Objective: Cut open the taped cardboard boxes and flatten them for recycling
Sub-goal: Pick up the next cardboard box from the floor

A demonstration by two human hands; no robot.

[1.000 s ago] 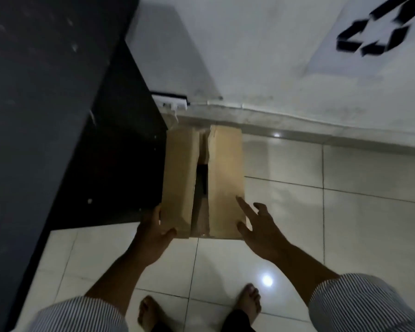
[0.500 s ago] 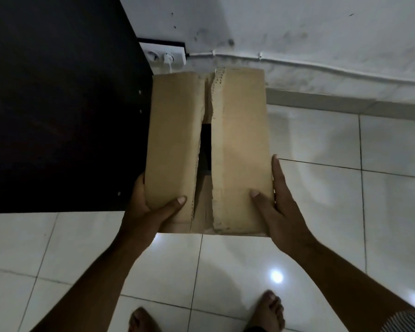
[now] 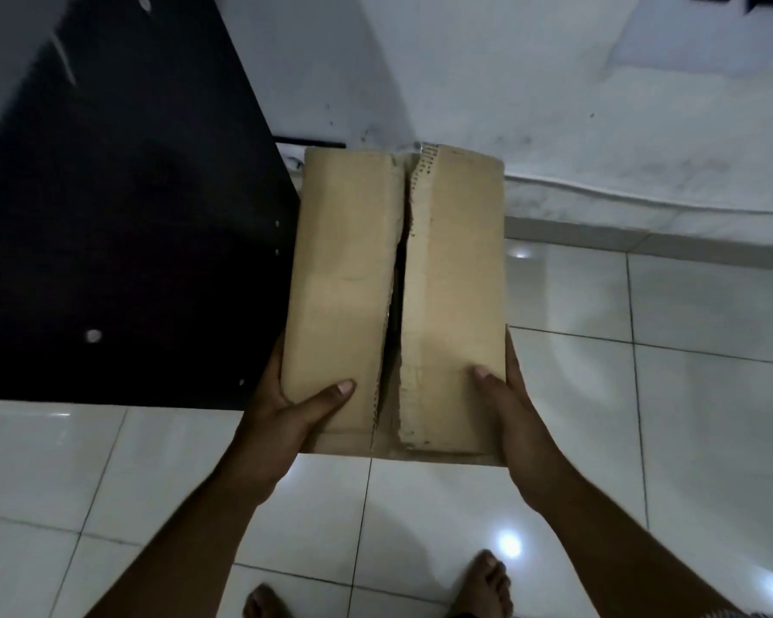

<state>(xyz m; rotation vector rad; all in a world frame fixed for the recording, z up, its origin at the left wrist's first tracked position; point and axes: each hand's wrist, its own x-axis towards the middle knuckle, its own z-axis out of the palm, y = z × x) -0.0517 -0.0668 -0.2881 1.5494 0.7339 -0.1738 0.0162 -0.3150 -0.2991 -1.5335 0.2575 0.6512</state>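
Observation:
A brown cardboard box [image 3: 451, 278] is held up above the tiled floor, its two top flaps parted along a ragged middle slit. My left hand [image 3: 282, 417] grips the box's near left corner, thumb lying across the left flap. My right hand [image 3: 509, 408] grips the near right corner, thumb on the right flap, fingers down the side. No cutting tool shows in the head view.
A black cabinet [image 3: 121, 243] stands close on the left of the box. Behind it runs a white wall [image 3: 554, 91] with a cable and a power socket low down. Glossy white floor tiles [image 3: 710, 417] spread to the right. My bare feet [image 3: 487, 586] show at the bottom.
My right hand reached the box and took hold of its right side. Both hands have lifted the box up and toward me, away from the wall corner.

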